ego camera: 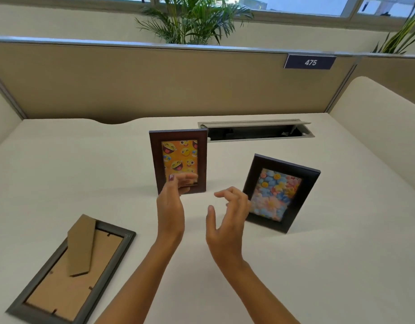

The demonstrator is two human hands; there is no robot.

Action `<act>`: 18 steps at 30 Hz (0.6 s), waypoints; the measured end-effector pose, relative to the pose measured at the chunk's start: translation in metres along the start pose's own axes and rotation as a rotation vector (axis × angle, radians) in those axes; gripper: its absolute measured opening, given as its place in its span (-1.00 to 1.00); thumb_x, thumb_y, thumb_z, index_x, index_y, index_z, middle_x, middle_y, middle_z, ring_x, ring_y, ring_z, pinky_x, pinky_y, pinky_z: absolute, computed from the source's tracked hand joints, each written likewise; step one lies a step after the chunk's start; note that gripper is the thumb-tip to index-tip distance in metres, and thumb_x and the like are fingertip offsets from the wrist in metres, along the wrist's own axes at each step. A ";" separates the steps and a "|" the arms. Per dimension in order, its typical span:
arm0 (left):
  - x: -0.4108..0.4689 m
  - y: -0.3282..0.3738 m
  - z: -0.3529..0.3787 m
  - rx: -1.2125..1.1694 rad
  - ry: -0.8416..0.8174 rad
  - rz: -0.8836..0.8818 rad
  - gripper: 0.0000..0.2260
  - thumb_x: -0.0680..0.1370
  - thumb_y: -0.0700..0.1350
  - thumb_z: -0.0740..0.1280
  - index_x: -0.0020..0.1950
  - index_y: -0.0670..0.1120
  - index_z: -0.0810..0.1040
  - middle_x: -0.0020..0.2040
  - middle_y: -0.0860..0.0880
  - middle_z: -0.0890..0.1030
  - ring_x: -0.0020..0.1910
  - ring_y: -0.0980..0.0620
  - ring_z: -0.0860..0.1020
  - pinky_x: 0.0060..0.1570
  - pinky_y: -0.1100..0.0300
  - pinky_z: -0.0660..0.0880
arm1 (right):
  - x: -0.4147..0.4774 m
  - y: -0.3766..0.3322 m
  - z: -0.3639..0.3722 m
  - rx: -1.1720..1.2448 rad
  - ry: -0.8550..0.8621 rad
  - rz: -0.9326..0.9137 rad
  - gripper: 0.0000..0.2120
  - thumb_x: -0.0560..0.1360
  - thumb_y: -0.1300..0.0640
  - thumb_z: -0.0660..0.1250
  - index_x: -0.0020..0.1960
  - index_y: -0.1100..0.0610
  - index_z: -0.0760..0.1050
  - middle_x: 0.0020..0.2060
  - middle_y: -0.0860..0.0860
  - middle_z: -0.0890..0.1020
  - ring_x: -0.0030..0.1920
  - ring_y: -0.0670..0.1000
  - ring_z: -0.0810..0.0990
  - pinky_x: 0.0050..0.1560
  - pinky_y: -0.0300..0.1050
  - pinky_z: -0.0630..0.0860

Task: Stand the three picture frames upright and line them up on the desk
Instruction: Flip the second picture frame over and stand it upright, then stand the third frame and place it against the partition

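Observation:
A brown frame (pixel 178 157) with an emoji picture stands upright mid-desk. To its right a black frame (pixel 281 192) with a flower picture stands upright, turned slightly to the left. A grey frame (pixel 71 270) lies face down at the front left, its cardboard stand on top. My left hand (pixel 170 206) hovers open just in front of the brown frame's lower edge, its fingers reflected in the glass. My right hand (pixel 227 216) is open between the two standing frames, its fingers close to the black frame's left edge and holding nothing.
A cream desk (pixel 318 265) is bounded by a tan partition (pixel 131 80) at the back and low side panels. An open cable tray (pixel 255 130) is set into the desk behind the frames. A "475" label (pixel 310 62) and plants are above the partition.

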State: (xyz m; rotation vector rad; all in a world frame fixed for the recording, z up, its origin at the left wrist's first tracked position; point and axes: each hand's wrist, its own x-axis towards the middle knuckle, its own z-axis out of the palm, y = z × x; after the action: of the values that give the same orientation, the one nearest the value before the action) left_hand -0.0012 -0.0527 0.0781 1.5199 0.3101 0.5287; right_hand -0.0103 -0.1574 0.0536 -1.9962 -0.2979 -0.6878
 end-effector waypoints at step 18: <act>-0.040 -0.029 -0.228 0.874 0.448 -0.535 -0.64 0.61 -0.03 -0.02 0.34 0.04 0.41 0.44 -0.03 0.36 0.48 -0.07 0.17 0.42 -0.16 -0.19 | -0.084 -0.067 0.106 0.030 -1.102 -0.376 -0.46 0.44 0.11 0.40 0.37 0.08 0.29 0.48 0.02 0.16 0.46 0.02 0.19 0.40 -0.15 0.27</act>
State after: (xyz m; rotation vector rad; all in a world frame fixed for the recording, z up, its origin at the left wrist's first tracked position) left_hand -0.1475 0.1240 0.0338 2.0216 1.3924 0.2974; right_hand -0.0739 -0.0262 0.0133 -2.1290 -1.3349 0.2829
